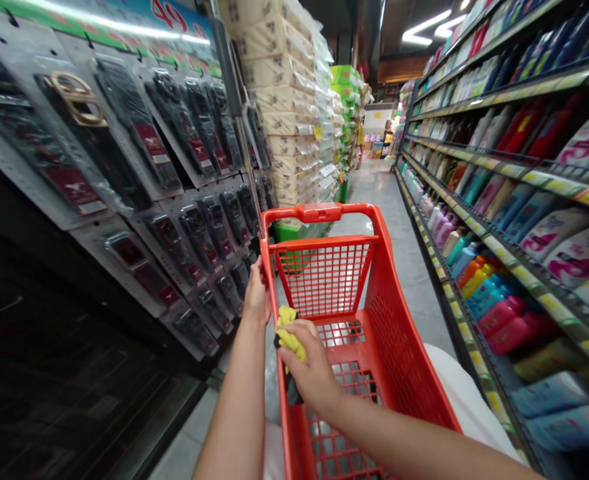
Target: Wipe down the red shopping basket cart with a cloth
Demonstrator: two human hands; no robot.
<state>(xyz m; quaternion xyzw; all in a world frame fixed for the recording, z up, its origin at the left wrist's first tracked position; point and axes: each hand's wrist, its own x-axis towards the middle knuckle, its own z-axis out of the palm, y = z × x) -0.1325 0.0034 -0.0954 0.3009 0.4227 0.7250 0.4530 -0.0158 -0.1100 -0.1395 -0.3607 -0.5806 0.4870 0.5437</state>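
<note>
A red plastic shopping cart (319, 227) stands in front of me, its basket of open grid work. My left hand (258, 293) grips the outer face of the cart's left side, near the handle end; part of its fingers is hidden by the cart. In my right hand (312, 360) a crumpled yellow cloth (288, 320) with black parts is bunched up. The fingers press it against the left rim of the cart, a little closer to me than my left hand. Its black lower portion hangs inside the basket.
Packaged belts (144, 127) hang on a rack at the left, beside a metal pole (247, 153). Farther along rise stacked tissue packs (289, 120). Shelves (504, 167) of bottles line the right side. A grey tiled aisle (374, 190) runs ahead between them.
</note>
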